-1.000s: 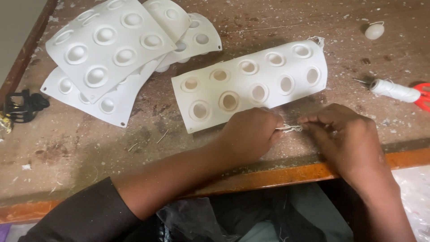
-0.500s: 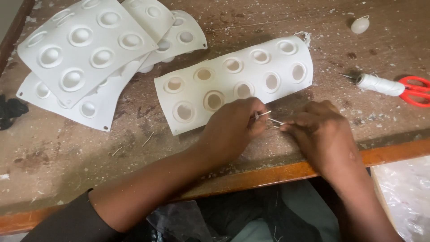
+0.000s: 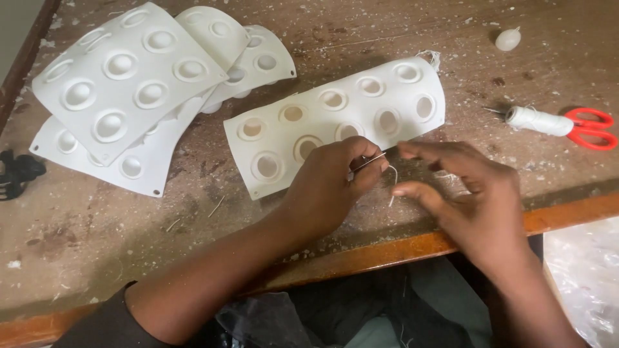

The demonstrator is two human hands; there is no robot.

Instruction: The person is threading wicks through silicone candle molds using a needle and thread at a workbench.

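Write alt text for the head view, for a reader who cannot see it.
A person's left hand pinches a thin needle with white thread, and the right hand has open fingers beside it, over a worn wooden table. A white mould with round cavities lies just beyond; more moulds are stacked far left, a thread spool and red scissors right.

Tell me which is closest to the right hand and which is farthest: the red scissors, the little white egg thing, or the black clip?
Measured from the right hand in the head view:
1. Red scissors, off to its right, next to the white thread spool.
2. Little white egg shape, farther up the table, near the top edge.
3. Black clip, far across at the table's left edge.
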